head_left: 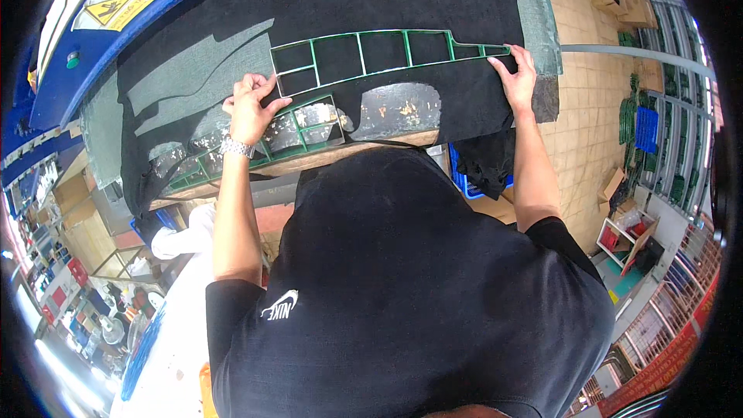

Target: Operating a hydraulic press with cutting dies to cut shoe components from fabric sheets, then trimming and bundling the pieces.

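A long green-and-silver cutting die, an open frame with cross bars and a narrow right end, lies over black sheet material. At its wide left end is my left hand, its thumb and fingers gripping the frame's edge. My right hand holds the narrow tip between thumb and fingers. A second green cutting die rests near the table's front edge, just below my left hand. Part of it is hidden behind my left wrist and forearm.
A blue machine with a yellow warning label and buttons borders the far left. Cut-out gaps in the sheet expose a worn, speckled board. Below the table's right side stands a blue crate with black scraps.
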`<state>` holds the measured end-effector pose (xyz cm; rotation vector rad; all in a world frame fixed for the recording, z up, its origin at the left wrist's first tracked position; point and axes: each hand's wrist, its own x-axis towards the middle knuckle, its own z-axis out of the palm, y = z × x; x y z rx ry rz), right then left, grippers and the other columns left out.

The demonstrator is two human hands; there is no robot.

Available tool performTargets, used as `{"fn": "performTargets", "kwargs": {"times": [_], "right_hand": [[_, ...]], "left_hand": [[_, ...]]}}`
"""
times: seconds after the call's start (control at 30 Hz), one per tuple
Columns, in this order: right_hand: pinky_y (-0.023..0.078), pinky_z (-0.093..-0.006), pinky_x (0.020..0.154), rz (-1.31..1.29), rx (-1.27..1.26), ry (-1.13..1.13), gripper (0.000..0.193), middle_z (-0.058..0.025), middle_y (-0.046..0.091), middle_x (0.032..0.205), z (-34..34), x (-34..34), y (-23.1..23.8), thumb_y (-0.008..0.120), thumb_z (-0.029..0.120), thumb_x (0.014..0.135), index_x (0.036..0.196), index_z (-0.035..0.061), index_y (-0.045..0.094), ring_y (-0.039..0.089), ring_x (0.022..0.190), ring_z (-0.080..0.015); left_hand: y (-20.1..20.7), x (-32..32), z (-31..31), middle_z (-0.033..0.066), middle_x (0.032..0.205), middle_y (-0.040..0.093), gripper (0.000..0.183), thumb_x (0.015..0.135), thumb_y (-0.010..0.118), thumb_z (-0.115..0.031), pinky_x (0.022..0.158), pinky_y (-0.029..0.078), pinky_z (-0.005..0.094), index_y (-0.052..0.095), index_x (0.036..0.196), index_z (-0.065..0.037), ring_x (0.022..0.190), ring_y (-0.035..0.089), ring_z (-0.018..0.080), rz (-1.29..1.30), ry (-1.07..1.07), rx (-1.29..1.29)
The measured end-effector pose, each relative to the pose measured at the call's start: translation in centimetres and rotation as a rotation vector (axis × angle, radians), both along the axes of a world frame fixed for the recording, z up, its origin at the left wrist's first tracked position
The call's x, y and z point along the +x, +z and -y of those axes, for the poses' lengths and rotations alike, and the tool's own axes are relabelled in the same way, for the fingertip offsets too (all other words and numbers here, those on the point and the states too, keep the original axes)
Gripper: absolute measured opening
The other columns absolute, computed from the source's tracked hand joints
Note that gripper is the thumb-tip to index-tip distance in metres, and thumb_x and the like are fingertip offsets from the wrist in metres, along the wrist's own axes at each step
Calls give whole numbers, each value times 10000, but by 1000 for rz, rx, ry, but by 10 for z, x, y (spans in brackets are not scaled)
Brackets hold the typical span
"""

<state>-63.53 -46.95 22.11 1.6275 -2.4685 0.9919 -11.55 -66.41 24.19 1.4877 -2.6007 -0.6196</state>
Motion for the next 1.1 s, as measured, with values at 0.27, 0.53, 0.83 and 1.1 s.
{"fn": "performTargets", "kwargs": {"times": [0.27,0.53,0.83,1.1], "right_hand": [[507,-388,977,-13,25,14,436,-130,684,1169,2,-4,2,888,241,739,1081,28,722,649,1090,-307],[483,-354,999,157,-8,6,454,-114,685,1181,-4,-9,3,835,235,815,1196,38,690,649,1115,-253],[488,-343,977,199,-49,-97,432,-117,694,1125,-3,1,4,826,241,835,1187,31,689,658,1083,-234],[494,-420,950,-130,-261,192,233,-94,705,1047,33,106,80,811,132,791,995,66,720,659,1043,-285]], "left_hand": [[2,5,-2,13,1127,594,556,802,800,-387,935,337,466,673,1317,-220,1122,543,234,-44,-42,-58],[65,55,-53,22,1353,523,881,655,886,-270,1073,300,646,517,1455,-242,1287,477,270,274,-101,72],[55,73,-61,80,1396,502,1121,580,899,-173,1116,327,612,358,1559,-240,1301,472,311,330,-89,43],[84,64,-53,148,1219,562,914,560,888,-153,989,484,436,528,1396,-71,1133,532,372,171,-228,91]]}}
